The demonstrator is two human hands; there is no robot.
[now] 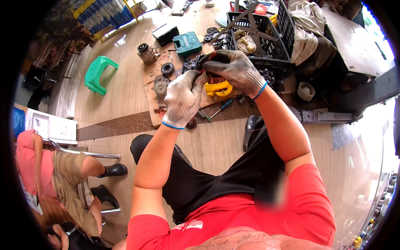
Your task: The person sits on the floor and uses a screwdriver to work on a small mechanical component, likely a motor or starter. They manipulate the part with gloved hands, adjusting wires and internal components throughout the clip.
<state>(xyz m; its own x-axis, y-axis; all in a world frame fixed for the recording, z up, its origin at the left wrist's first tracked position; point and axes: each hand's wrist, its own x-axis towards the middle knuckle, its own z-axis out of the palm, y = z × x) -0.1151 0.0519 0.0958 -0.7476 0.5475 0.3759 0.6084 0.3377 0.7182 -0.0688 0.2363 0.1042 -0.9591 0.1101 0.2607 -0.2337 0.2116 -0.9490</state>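
My gloved left hand and gloved right hand meet over the cardboard. Both are closed at something small, red and dark, largely hidden by my fingers; I cannot make it out. Just below them are copper windings and a yellow part. Around them lie a metal compressor-like part, a black ring, a silver housing, a teal tool case and a blue-handled screwdriver.
A green stool stands left, with a seated person in pink below it. Black crates with parts stand back right, beside a white basket, a metal beam and a white board. A yellow rack is behind.
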